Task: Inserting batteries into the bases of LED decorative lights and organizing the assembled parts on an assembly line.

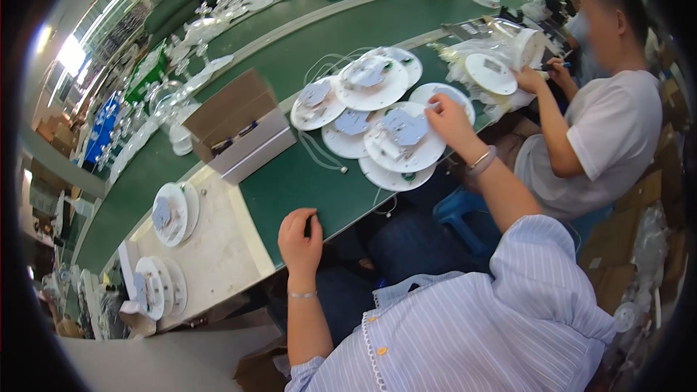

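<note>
Several round white lamp plates with grey circuit boards lie in an overlapping pile on the green table. My right hand (451,122) is at the pile's right side, its fingers closed at the rim of one white lamp plate (377,154); the exact grip is partly hidden. That plate bears a grey board (405,128) and rests over others. My left hand (300,241) hovers by the table's near edge, loosely curved, thumb apart from the fingers, with nothing visible in it. Thin white cables trail from the pile, one ending in a small connector (344,170).
An open cardboard box (239,127) with small parts stands left of the pile. More white plates (171,214) stand on a pale board (225,239). At right, a seated co-worker (610,123) holds another white disc (491,74). A blue stool (461,210) is below the table's edge.
</note>
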